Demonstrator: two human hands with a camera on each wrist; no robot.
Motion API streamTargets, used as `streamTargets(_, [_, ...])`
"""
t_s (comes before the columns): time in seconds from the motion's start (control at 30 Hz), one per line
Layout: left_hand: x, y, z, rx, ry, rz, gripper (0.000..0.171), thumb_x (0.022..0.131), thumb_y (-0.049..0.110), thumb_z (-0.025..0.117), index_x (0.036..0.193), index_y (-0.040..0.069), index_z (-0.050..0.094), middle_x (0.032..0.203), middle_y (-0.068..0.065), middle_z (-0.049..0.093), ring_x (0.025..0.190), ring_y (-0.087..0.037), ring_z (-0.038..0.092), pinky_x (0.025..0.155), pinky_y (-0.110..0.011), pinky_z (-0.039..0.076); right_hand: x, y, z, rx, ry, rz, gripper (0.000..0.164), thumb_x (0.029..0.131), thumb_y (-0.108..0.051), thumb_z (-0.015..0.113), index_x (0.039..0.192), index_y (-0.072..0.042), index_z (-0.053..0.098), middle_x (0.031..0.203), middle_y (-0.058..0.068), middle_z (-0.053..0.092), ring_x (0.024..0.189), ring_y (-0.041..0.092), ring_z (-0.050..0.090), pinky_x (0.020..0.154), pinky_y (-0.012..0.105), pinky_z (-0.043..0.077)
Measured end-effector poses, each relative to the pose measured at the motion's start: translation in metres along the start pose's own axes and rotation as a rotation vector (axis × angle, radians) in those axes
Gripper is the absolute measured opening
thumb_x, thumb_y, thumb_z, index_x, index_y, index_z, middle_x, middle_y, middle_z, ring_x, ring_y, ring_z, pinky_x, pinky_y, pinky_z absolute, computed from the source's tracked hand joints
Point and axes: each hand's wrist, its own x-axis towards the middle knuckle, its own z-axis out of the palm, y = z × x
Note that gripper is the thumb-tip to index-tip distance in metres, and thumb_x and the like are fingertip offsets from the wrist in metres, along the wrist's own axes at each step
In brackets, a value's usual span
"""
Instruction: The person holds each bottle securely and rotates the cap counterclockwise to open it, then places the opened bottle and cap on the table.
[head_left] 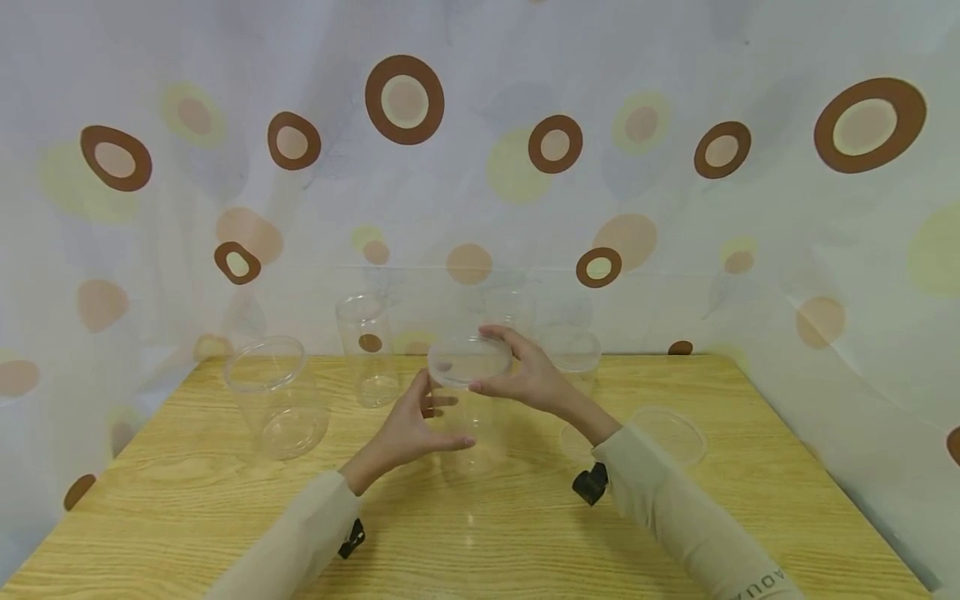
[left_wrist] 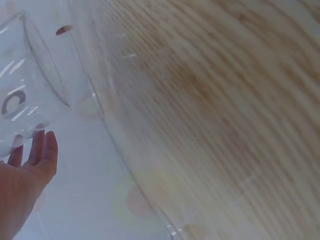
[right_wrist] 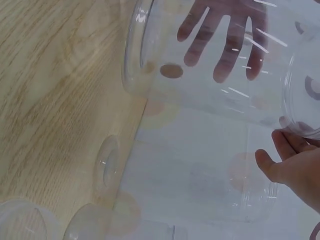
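In the head view, a clear round jar (head_left: 480, 442) stands upright between both hands near the table's middle. My left hand (head_left: 393, 433) holds the jar's side, thumb in front and fingers behind. Through the clear wall, the right wrist view shows those fingers (right_wrist: 227, 42) spread along it. On the jar's top is a clear lid (head_left: 470, 360). My right hand (head_left: 528, 375) grips the lid's edge between thumb and fingers. Part of the left hand (left_wrist: 27, 175) shows in the left wrist view, fingertips at the jar's wall (left_wrist: 25, 80).
A wide open jar (head_left: 273, 404) leans at the left. Behind the hands are a tall narrow jar (head_left: 366, 350) and another clear jar (head_left: 573, 354), partly hidden by the right hand. Flat clear lids (head_left: 671, 435) lie right, beside the sleeve. A patterned sheet (head_left: 480, 208) backs the table (head_left: 480, 550).
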Motion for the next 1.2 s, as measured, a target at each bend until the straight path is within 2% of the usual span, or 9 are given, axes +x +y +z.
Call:
streamTargets(0.2, [-0.001,0.0,-0.003,-0.035,-0.044,0.018,0.1,0.066,0.015,0.082,0.142,0.029,0.019,0.141,-0.01,0.035,0.116,-0.035,0.051,0.094,-0.052,0.041,0.0,0.002,-0.012,-0.015,-0.15,-0.037,0.079,0.076,-0.041,0.072,0.14,-0.021,0.032,0.145,0.006,0.033,0.13,0.029,0.035,0.1,0.054,0.034])
streamTargets(0.3, [-0.001,0.002,-0.002,-0.027,-0.046,0.02,0.099,0.067,0.011,0.082,0.142,0.027,0.019,0.141,-0.011,0.035,0.116,-0.033,0.052,0.094,-0.051,0.042,-0.001,0.002,-0.016,-0.002,-0.192,-0.038,0.08,0.076,-0.043,0.071,0.141,-0.025,0.029,0.148,0.004,0.027,0.135,0.028,0.027,0.103,0.057,0.028])
streamTargets(0.37, [-0.001,0.004,-0.002,-0.028,-0.04,0.016,0.098,0.067,0.008,0.081,0.142,0.024,0.02,0.141,-0.013,0.035,0.116,-0.035,0.051,0.094,-0.051,0.042,-0.001,0.003,-0.016,0.008,-0.201,-0.038,0.08,0.077,-0.044,0.07,0.142,-0.026,0.027,0.149,0.005,0.025,0.134,0.03,0.029,0.102,0.056,0.031])
streamTargets(0.47, [-0.004,0.014,-0.001,-0.027,-0.027,-0.007,0.096,0.067,0.007,0.08,0.142,0.018,0.021,0.139,-0.015,0.034,0.117,-0.038,0.049,0.094,-0.053,0.041,-0.002,0.004,-0.016,0.014,-0.187,-0.03,0.083,0.077,-0.044,0.07,0.143,-0.025,0.025,0.149,0.006,0.024,0.134,0.032,0.029,0.101,0.055,0.033])
streamTargets(0.6, [-0.007,0.029,-0.001,-0.003,0.003,-0.054,0.092,0.068,0.009,0.079,0.14,0.013,0.022,0.136,-0.016,0.035,0.119,-0.04,0.046,0.095,-0.053,0.039,-0.005,0.005,-0.013,-0.012,-0.118,-0.02,0.087,0.075,-0.046,0.071,0.144,-0.02,0.024,0.149,0.006,0.025,0.135,0.031,0.026,0.103,0.051,0.032])
streamTargets(0.67, [-0.007,0.032,-0.001,0.009,0.021,-0.075,0.09,0.069,0.009,0.079,0.139,0.012,0.023,0.135,-0.016,0.035,0.12,-0.039,0.045,0.096,-0.053,0.038,-0.006,0.005,-0.01,-0.036,-0.071,-0.019,0.088,0.074,-0.047,0.071,0.143,-0.016,0.025,0.148,0.007,0.026,0.136,0.028,0.026,0.106,0.051,0.028])
streamTargets(0.77, [-0.008,0.034,0.0,0.019,0.039,-0.1,0.09,0.069,0.01,0.079,0.14,0.012,0.023,0.135,-0.016,0.034,0.122,-0.038,0.044,0.097,-0.054,0.037,-0.006,0.003,-0.005,-0.055,-0.01,-0.017,0.088,0.074,-0.046,0.072,0.141,-0.011,0.028,0.146,0.011,0.03,0.133,0.028,0.031,0.105,0.051,0.03])
streamTargets(0.97, [-0.006,0.025,0.0,0.007,0.042,-0.103,0.094,0.069,0.011,0.079,0.142,0.011,0.019,0.137,-0.018,0.031,0.124,-0.041,0.041,0.098,-0.058,0.033,-0.005,0.001,0.002,-0.078,0.044,-0.015,0.083,0.074,-0.042,0.073,0.138,-0.008,0.033,0.141,0.015,0.036,0.126,0.029,0.039,0.102,0.05,0.034])
streamTargets(1.2, [-0.004,0.004,-0.002,0.005,0.044,-0.077,0.096,0.067,0.021,0.082,0.141,0.026,0.021,0.135,-0.009,0.035,0.122,-0.039,0.043,0.097,-0.055,0.036,-0.003,0.003,-0.006,-0.034,-0.038,-0.018,0.079,0.075,-0.037,0.074,0.139,-0.014,0.033,0.143,0.009,0.035,0.131,0.027,0.034,0.105,0.05,0.031])
